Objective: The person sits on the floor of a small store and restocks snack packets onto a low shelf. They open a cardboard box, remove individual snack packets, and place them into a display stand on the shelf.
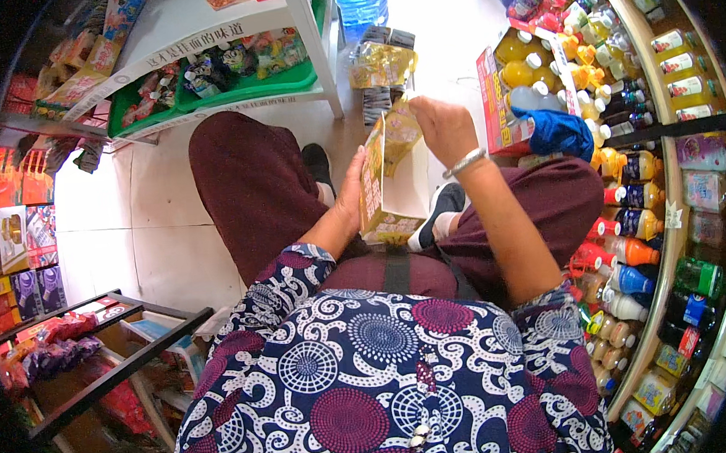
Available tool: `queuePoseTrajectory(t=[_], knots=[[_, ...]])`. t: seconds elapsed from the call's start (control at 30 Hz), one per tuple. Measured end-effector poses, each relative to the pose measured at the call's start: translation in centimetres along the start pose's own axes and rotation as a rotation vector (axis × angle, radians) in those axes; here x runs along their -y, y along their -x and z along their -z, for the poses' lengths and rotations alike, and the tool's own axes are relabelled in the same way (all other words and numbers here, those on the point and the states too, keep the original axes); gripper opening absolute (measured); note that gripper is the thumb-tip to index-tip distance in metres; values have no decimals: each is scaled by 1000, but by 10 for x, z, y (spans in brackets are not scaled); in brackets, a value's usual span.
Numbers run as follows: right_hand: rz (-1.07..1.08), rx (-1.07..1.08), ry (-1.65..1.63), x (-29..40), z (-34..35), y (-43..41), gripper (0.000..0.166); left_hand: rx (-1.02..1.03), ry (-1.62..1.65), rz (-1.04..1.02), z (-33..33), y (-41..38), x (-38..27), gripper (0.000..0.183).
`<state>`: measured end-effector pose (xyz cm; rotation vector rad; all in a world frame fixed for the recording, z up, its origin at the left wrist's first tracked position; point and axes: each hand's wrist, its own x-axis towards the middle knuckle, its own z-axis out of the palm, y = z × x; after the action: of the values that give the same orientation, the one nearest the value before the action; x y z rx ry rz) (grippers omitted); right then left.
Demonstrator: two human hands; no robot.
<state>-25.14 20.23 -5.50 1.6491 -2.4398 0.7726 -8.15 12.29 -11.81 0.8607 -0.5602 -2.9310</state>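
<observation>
My left hand (352, 192) grips the left side of an open yellow printed carton (372, 200), which is tilted between my knees. The white inside of the carton (412, 182) shows towards the right. At its far end my right hand (449, 129), with a silver bangle on the wrist, has its fingers pinched on a yellow see-through plastic packet (401, 126). Part of that packet is hidden by the carton wall and my fingers. Just beyond stands a stack of similar packets (383, 67), yellow on top with dark striped ones around it.
A white shelf rack (316, 47) with green trays (252, 89) of wrapped snacks stands ahead left. To the right are a carton of drink bottles (519, 64), a blue cloth (555, 132) and shelves of bottles (638, 194). A black-framed rack (120, 363) is near left.
</observation>
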Motion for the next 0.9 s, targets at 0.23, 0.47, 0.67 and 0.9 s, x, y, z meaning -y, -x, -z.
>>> queuePoseTrajectory(t=[0.23, 0.47, 0.67, 0.9], knots=[[-415, -222, -741, -46, -21, -21, 20, -166, 33, -211, 10, 11, -13, 73], [-600, 222, -278, -143, -143, 57, 22, -210, 48, -240, 15, 14, -26, 68], [-810, 458, -256, -156, -208, 84, 34, -185, 265, -153, 40, 1, -19, 85], [-844, 568, -321, -168, -241, 51, 65, -234, 333, -71, 41, -5, -12, 92]])
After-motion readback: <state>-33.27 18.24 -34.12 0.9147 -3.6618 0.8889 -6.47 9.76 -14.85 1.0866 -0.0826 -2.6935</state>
